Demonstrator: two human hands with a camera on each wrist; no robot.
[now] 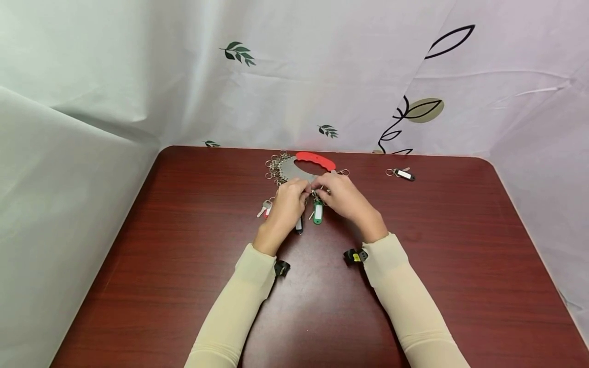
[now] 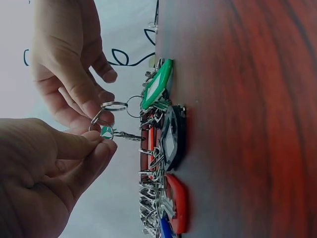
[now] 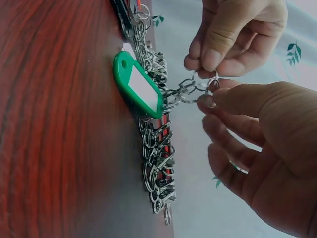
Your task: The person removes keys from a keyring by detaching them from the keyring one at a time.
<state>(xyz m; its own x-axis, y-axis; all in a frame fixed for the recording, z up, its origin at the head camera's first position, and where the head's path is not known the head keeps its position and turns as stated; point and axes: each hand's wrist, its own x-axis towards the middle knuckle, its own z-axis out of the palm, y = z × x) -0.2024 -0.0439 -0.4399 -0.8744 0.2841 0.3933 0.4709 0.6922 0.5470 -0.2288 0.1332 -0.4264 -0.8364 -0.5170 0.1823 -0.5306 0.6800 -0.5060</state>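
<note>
Left hand [image 1: 289, 202] and right hand [image 1: 341, 195] pinch metal rings [image 2: 115, 103] above the green tag [image 3: 141, 90].

The table [image 1: 193, 286] looks like wood, dark-grained, smooth and softly glossy; the rings [image 2: 114, 105] are bright, polished metal; the plate [image 1: 288, 169] looks like flat grey metal, duller than them; its handle [image 1: 315, 160] looks like smooth plastic; the green tag [image 3: 137, 88] is shiny plastic, its label [image 3: 143, 90] matt like paper; the sleeves [image 1: 255, 271] are soft, matt cloth; the curtain [image 1: 294, 92] is thin, creased, faintly sheeny sheeting.
</note>
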